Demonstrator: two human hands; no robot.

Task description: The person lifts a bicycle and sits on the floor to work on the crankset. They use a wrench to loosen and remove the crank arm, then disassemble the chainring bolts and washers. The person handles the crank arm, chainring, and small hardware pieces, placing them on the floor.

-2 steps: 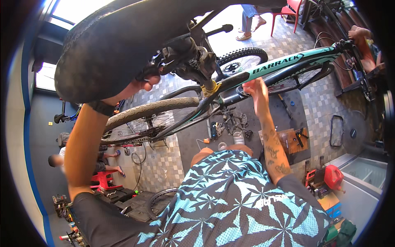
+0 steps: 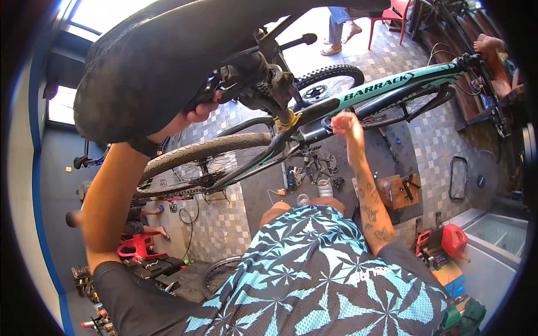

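A black bike saddle (image 2: 126,73) looms large at the upper left, close in front of me. My left hand (image 2: 193,116) grips it from beneath its right edge, fingers curled and partly hidden. Right of those fingers is a dark clamp mechanism (image 2: 263,75), above a yellow seat clamp (image 2: 287,120). The black and mint-green bike frame (image 2: 386,89) runs to the upper right. By its lower tubes, just right of the round bottom bracket shell (image 2: 320,126), my right hand (image 2: 346,124) is closed with curled fingers. What it holds, if anything, is hidden.
Below the frame, crank parts (image 2: 316,168) and several tools lie on a dark mat (image 2: 258,193). A wooden board (image 2: 395,193) with tools lies to the right. A red jug (image 2: 454,242) stands lower right. Other people are at the left, top and right edges.
My right hand has drawn slightly down from the frame tube, its fingers now more curled. My left fingers have shifted a little up and right under the saddle.
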